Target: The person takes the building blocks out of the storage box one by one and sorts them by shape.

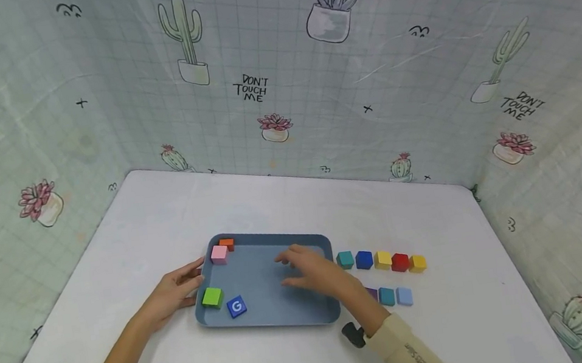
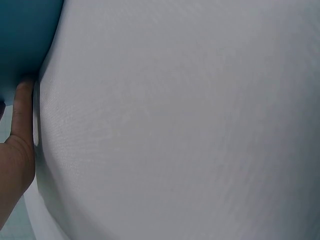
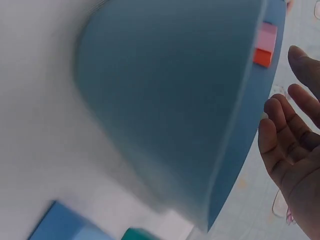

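A blue-grey tray (image 1: 265, 323) lies on the white table. At its left side my left hand (image 1: 173, 294) touches the rim; a straight finger (image 2: 22, 112) lies along the tray wall (image 2: 25, 40) in the left wrist view. Above the right half of the tray hovers my right hand (image 1: 310, 269), fingers loosely bent and holding nothing. In the tray's far left corner are an orange block (image 1: 227, 244) and a pink block (image 1: 220, 254). Nearer me sit a green block (image 1: 212, 298) and a blue block with a white G (image 1: 237, 306).
Right of the tray runs a row of blocks: teal (image 1: 345, 260), blue (image 1: 364, 259), yellow (image 1: 383, 260), red (image 1: 400, 262) and orange-yellow (image 1: 418, 263). A nearer row has a partly hidden purple block (image 1: 373, 293), a teal one (image 1: 386, 296) and a light blue one (image 1: 404, 296).
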`<state>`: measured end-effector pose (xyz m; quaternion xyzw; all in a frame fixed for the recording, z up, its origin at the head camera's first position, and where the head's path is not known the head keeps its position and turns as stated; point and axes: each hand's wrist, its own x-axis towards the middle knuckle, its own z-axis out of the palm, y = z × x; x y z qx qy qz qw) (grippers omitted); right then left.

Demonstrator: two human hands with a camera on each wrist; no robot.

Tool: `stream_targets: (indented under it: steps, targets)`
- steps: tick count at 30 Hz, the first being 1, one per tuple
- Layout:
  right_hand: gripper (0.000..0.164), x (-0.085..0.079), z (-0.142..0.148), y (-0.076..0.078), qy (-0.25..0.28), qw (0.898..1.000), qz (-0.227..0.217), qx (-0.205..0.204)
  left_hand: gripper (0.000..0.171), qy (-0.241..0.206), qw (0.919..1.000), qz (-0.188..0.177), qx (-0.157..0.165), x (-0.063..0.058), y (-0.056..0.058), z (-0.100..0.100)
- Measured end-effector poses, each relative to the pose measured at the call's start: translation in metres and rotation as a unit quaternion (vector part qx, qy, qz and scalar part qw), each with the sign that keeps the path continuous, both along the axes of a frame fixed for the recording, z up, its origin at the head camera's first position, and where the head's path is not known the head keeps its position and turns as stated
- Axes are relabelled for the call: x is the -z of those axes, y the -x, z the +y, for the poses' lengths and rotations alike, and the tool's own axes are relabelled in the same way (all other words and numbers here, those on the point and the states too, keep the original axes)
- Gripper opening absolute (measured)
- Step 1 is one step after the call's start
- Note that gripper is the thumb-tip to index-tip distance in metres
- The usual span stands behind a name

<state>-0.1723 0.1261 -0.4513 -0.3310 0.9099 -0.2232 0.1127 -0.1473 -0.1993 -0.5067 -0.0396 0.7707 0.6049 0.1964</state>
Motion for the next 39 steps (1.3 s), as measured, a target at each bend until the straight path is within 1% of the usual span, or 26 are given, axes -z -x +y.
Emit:
stream_targets:
  steps: [6,13,18,23,27,35,39]
  targets:
    - [0.047,-0.001,-0.013,0.001,-0.007,1.0,0.008,-0.019,0.062,-0.004,1.0,0.001,0.002,0.0,0.001,0.002]
    - [0.047,-0.003,-0.027,0.001,-0.028,0.999,0.018,-0.042,0.062,-0.002,1.0,-0.002,-0.001,0.001,0.001,0.002]
    - [0.048,-0.005,-0.033,0.0,-0.045,0.998,0.015,-0.05,0.062,-0.007,1.0,-0.001,-0.002,0.002,0.002,0.001]
    - [0.048,-0.004,-0.039,-0.002,-0.054,0.997,0.012,-0.06,0.062,-0.001,1.0,0.002,0.0,0.003,0.0,0.0]
    - [0.047,-0.001,-0.046,-0.002,-0.072,0.995,0.023,-0.062,0.061,-0.001,1.0,0.002,-0.002,0.004,0.001,-0.002]
    - [0.042,-0.001,-0.069,-0.009,-0.105,0.988,0.042,-0.108,0.061,-0.002,1.0,-0.001,-0.002,0.003,0.0,-0.002]
    - [0.042,0.001,-0.077,-0.012,-0.117,0.983,0.053,-0.13,0.061,-0.005,1.0,-0.002,0.001,0.001,0.001,-0.001]
